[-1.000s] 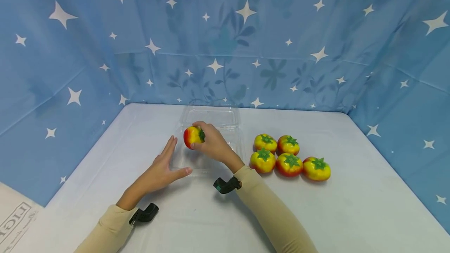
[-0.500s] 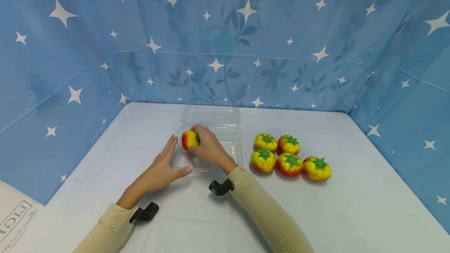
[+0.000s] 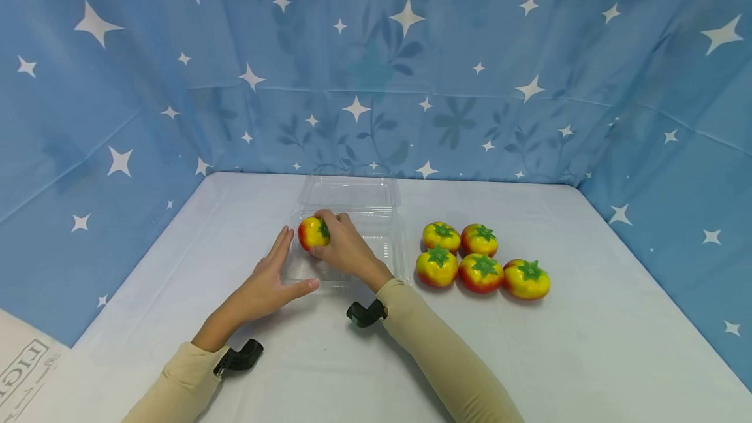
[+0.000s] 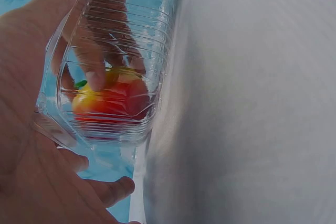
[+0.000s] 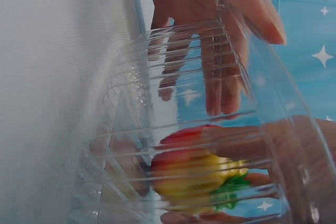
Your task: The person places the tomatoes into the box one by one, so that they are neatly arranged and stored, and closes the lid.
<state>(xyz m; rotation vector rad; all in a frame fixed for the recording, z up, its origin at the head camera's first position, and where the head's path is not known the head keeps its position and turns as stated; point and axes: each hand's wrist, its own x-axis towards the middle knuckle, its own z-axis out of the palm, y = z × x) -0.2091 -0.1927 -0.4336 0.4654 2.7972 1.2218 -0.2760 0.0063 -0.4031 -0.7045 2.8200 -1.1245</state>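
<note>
My right hand (image 3: 346, 247) grips a red-and-yellow, tomato-like fruit (image 3: 311, 234) with a green star-shaped leafy top. It holds the fruit inside the left part of a clear plastic clamshell box (image 3: 384, 253). Through the ribbed wall in the left wrist view, the fruit (image 4: 113, 103) shows low in the box, with fingers over its top. My left hand (image 3: 264, 289) is at the box's left front corner, thumb spread from straight fingers. In the right wrist view, the left hand's fingers (image 5: 212, 77) extend along the outside of the wall.
Several matching fruits (image 3: 482, 273) sit grouped on the white tabletop (image 3: 587, 351), right of the box. The box's raised clear lid (image 3: 352, 192) lies back toward a blue star-patterned curtain (image 3: 376, 83). Printed white material (image 3: 26, 364) lies at the left edge.
My right hand has carried the fruit slightly left and lower into the box, and its forearm has shifted left. The left hand has stayed at the box's corner.
</note>
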